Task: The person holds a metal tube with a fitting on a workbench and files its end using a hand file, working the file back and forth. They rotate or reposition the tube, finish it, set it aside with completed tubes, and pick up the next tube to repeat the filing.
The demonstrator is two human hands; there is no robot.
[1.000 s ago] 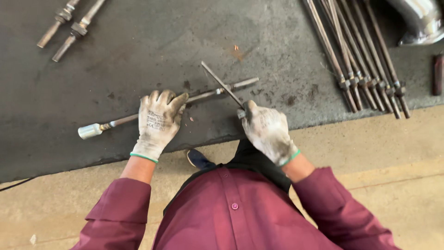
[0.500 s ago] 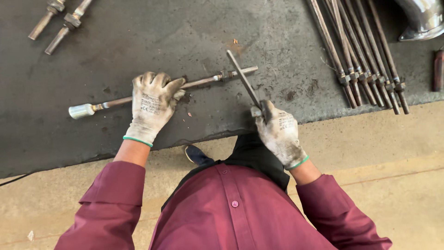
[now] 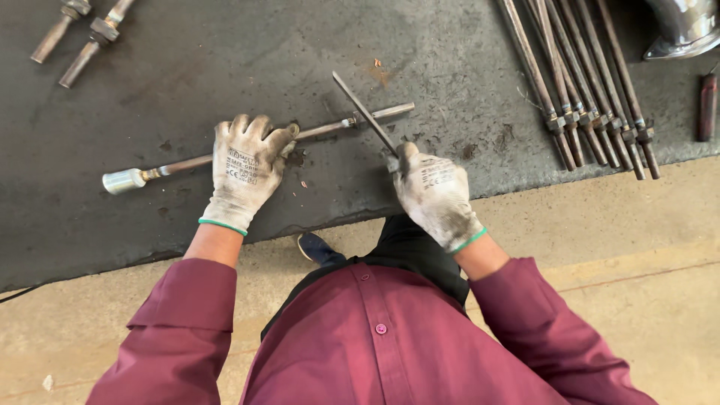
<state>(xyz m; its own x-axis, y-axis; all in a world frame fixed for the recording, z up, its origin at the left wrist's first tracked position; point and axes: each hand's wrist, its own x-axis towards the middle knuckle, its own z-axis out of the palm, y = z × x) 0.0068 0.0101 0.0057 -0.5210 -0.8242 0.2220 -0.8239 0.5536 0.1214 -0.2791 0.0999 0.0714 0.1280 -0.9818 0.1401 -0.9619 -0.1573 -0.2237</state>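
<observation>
A long thin metal rod [image 3: 330, 129] with a shiny silver fitting [image 3: 124, 181] at its left end lies across a dark grimy work surface [image 3: 225, 60]. My left hand [image 3: 244, 166], in a grey-white work glove, presses down on the middle of the rod. Gloved the same way, my right hand [image 3: 435, 193] grips the handle end of a flat metal file [image 3: 365, 112]. The file slants up and to the left and crosses the rod near its right end.
A bundle of several similar rods with nuts [image 3: 585, 90] lies at the upper right, beside a shiny metal pipe elbow [image 3: 686, 26] and a reddish handle [image 3: 707, 105]. Two short rods [image 3: 75, 34] sit at the upper left. The concrete floor [image 3: 637, 247] and my shoe [image 3: 319, 250] lie below.
The file has shifted along the rod toward its right end, its tip sliding forward across it. My left hand stays pressed on the rod.
</observation>
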